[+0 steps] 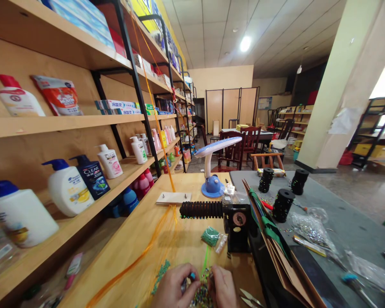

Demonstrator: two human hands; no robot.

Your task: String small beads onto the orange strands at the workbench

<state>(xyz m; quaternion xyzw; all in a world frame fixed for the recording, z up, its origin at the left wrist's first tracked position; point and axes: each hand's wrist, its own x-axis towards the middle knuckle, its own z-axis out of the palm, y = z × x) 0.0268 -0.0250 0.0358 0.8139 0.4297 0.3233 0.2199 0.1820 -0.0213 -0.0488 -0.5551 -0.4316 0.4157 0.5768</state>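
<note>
The strung-looking cluster of coloured beads [202,296] lies on the wooden table [141,261] between the person's two hands, just right of the left hand's [177,287] fingertips and just left of the right hand's [224,287]. Both hands are close to it and seem to touch its edges, so neither is plainly nearer. The cluster's long side runs from the fingertips back toward the person, its near end cut off by the lower border. Beyond it, a green thread [206,256] points almost straight away from the person, leaning slightly right, toward the bag of green beads [210,236] beside the black machine [239,226]. The left thumb and fingers are drawn close together around a small blue thing [192,276]; whether they grip it cannot be told. The right fingers are curled inward, with their tips largely hidden, so what they hold is unclear. Loose green beads [161,276] lie beside the left hand, and scissors [250,297] near the right
</note>
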